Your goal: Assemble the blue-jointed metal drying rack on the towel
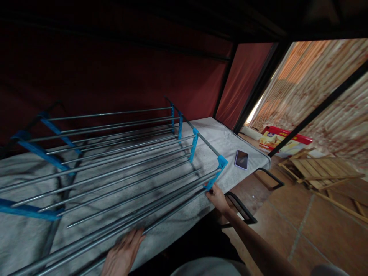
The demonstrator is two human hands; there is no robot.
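A rack of long grey metal rods (120, 161) joined by blue plastic connectors lies across a grey-covered bed (227, 142). My right hand (216, 196) is closed on the near right end of the rack, at a blue corner connector (214, 180). Lower left, my left hand (123, 253) rests with its fingers stretched out against the nearest rods. Motion blurs that hand somewhat.
A phone (241, 159) lies on the bed near its right end. A dark red curtain (115, 69) hangs behind the bed. On the tiled floor to the right lie wooden slats (319, 168) and a red and yellow box (276, 140). Black frame bars (316, 111) cross the right side.
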